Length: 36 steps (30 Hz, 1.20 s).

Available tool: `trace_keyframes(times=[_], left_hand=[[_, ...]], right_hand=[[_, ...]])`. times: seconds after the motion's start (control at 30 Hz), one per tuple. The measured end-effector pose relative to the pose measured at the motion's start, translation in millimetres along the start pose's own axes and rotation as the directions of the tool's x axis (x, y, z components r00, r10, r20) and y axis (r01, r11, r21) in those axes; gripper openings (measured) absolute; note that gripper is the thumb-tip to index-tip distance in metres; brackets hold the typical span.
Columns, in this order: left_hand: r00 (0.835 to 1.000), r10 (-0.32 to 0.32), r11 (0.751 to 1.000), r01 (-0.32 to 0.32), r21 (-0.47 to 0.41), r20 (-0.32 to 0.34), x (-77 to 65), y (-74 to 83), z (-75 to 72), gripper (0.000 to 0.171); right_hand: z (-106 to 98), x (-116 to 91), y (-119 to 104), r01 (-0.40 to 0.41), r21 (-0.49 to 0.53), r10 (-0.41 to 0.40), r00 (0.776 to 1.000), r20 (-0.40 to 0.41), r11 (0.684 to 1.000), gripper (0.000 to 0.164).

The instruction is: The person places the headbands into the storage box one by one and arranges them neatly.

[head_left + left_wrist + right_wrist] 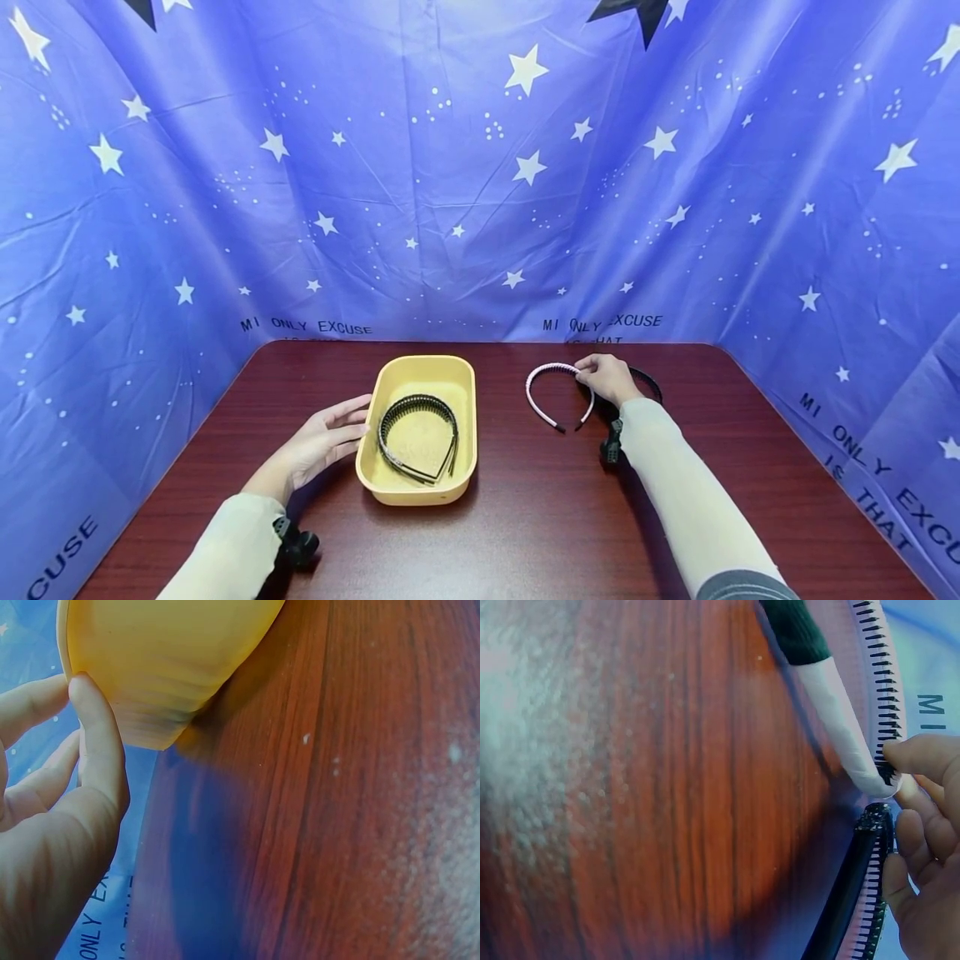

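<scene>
Low in the left half of the head view, the left hand (324, 440) rests against the side wall of a yellow rounded plastic tray (420, 492), fingers nearly straight and spread, thumb touching the rim, clasping nothing. Inside the tray lie black toothed headbands (417, 408). Right of centre, on the dark red wooden table (525, 533), a pink-and-white wrapped headband (542, 379) lies with its open ends toward the bottom of the frame. At its right arm the right hand (606, 377) pinches the band between thumb and curled fingertips (919, 754). A black toothed headband (649, 382) lies just beside, partly under that hand.
</scene>
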<state>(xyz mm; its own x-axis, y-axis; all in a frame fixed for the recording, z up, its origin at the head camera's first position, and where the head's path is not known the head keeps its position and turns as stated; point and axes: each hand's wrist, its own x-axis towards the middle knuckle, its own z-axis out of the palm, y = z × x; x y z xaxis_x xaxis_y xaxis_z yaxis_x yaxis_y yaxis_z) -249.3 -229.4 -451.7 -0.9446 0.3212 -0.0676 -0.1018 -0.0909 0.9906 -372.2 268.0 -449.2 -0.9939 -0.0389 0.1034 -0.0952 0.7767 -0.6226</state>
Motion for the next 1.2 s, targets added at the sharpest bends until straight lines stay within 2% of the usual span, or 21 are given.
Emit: trace_keyframes(times=[0.57, 1.2], left_hand=[[1.000, 0.004, 1.000, -0.004, -0.007, 0.015, 0.9, 0.3, -1.7, 0.068], [1.000, 0.007, 1.000, -0.006, -0.010, 0.020, 0.3, -0.6, -3.1, 0.069]], right_hand=[[-10, 0, -9, 0.013, -0.002, -0.013, 1.000, 0.023, 1.000, 0.021], [-16, -2, -13, -0.008, 0.073, 0.001, 0.996, 0.085, 0.997, 0.018]])
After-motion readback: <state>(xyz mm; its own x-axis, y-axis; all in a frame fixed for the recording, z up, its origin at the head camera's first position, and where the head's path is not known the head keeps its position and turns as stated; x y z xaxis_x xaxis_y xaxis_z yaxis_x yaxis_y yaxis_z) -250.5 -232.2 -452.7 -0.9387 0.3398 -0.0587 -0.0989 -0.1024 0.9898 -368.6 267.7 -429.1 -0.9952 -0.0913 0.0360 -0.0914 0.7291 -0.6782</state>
